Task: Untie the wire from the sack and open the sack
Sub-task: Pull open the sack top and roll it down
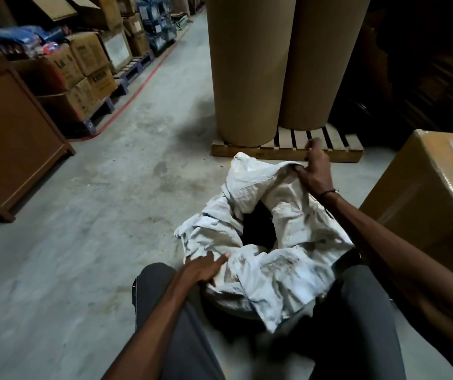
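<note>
Woven sack (269,259) mouth already gapes, no wire seen; right hand (314,171) grips its far rim, left hand (206,270) rests flat-fingered on the near edge.

There was one white sack (261,242), and two hands were on it: the left hand (203,270) and the right hand (316,174). Two tall brown rolls (247,64) stood on one wooden pallet (288,152). One taped carton (425,201) sat at right.
</note>
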### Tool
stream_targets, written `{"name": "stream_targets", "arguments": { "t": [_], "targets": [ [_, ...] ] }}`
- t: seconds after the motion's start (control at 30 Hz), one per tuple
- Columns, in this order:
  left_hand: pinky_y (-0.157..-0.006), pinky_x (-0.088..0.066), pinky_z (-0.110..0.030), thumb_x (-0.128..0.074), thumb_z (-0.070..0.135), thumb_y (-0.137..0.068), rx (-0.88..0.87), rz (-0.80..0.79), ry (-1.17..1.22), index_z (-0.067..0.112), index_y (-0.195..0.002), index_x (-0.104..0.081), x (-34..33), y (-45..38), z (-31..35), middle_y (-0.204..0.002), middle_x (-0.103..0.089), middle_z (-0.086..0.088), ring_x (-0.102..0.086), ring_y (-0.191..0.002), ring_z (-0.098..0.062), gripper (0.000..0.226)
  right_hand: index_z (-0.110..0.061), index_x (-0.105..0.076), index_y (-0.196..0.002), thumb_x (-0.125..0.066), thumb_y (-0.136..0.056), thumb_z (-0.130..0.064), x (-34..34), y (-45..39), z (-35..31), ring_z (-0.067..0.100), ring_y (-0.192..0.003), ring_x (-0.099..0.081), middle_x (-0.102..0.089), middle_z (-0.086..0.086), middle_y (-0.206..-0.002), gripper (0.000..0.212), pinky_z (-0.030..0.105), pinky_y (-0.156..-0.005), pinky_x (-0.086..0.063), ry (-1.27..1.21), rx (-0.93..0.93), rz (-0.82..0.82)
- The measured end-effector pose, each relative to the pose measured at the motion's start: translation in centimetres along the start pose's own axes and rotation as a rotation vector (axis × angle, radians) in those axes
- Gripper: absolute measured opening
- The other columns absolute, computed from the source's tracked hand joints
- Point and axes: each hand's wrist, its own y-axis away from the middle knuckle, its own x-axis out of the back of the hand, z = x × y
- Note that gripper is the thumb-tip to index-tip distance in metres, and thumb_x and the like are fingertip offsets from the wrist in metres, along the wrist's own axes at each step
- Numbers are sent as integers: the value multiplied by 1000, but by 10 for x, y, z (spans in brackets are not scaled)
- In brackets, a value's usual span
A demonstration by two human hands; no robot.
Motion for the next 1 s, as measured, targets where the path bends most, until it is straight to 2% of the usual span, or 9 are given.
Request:
{"name": "stream_targets", "arguments": {
  "t": [0.07,0.1,0.23,0.37,0.5,0.6,0.77,0.87,1.0],
  "targets": [
    [-124,-16,-48,3,108,-56,29,63,-105,27,-162,-25,13,3,-10,-161,-42,-11,-33,-153,-26,136,-9,-44,-117,-80,-79,-5,12,4,11,33,-89,-63,-63,12,-103,53,51,-76,-55,4,-44,40],
    [-126,-5,-55,-7,105,-64,43,141,-132,25,-164,-19,20,7,-7,-166,-35,-7,-26,-156,-27,128,-9,-43,-116,-79,-78,-3,18,5,17,34,-90,-63,-62,11,-102,53,54,-78,-56,9,-56,53],
    [-107,24,-75,-35,98,-73,13,359,-144,30,-164,-9,48,12,15,-156,-51,-1,-32,-154,-31,116,-7,-44,-118,-85,-75,-3,34,9,23,26,-86,-60,-59,7,-100,60,42,-69,-53,25,-98,48],
    [-115,3,-80,-58,97,-54,-50,399,-76,47,-158,-2,72,-18,13,-159,-42,-9,-28,-154,-29,129,-6,-44,-118,-92,-73,-8,45,14,24,23,-76,-57,-61,8,-88,66,40,-64,-48,22,-41,-30],
    [-110,9,-80,-84,75,-49,-99,369,-312,37,-163,6,99,-31,14,-172,-4,-7,6,-160,-20,150,-13,-39,-117,-94,-73,-31,64,23,47,31,-67,-63,-67,7,-80,73,41,-58,-50,231,35,-203],
    [-112,8,-79,-88,70,-45,-165,391,-421,37,-163,8,108,-41,17,-173,2,-3,10,-160,-18,155,-20,-38,-116,-92,-65,-57,71,32,48,21,-59,-59,-65,-3,-73,82,39,-54,-51,356,50,-312],
    [-114,8,-75,-91,66,-43,-217,400,-465,37,-162,12,101,-56,33,-173,9,-5,14,-160,-23,160,-22,-42,-124,-85,-74,-28,31,49,5,25,-75,-62,-62,-8,-81,66,37,-61,-48,356,302,-457],
    [-115,7,-75,-93,63,-45,-215,384,-485,34,-162,13,100,-60,42,-173,12,-7,15,-159,-26,161,-25,-37,-131,-76,-79,-15,-17,63,-3,27,-84,-64,-66,-6,-90,66,43,-70,-52,196,356,-714],
    [-115,6,-75,-96,60,-41,-216,369,-521,32,-162,15,104,-67,41,-172,14,-7,16,-159,-27,166,-20,-11,-160,-90,-69,-31,-60,75,32,36,-124,-57,-59,13,-139,122,46,-99,-47,437,302,-939]
  ]
}}
